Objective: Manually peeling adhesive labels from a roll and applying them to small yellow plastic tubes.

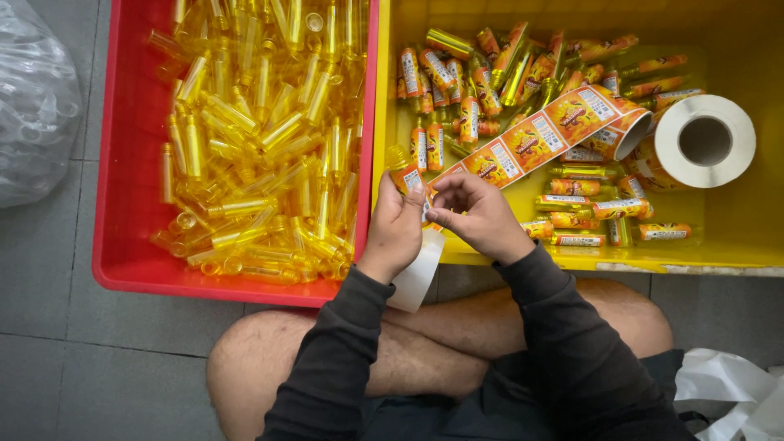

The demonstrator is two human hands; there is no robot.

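Head view: left hand grip clasps small yellow vial, label half on. Right hand grip pinches label strip just beside vial. Strip runs up-right from grip to roll in yellow crate. Red crate of bare vials left of grip.

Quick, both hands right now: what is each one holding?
Left hand: closed around a small yellow vial.
Right hand: fingers pinched on the end of the orange label strip, pressing it at the vial.
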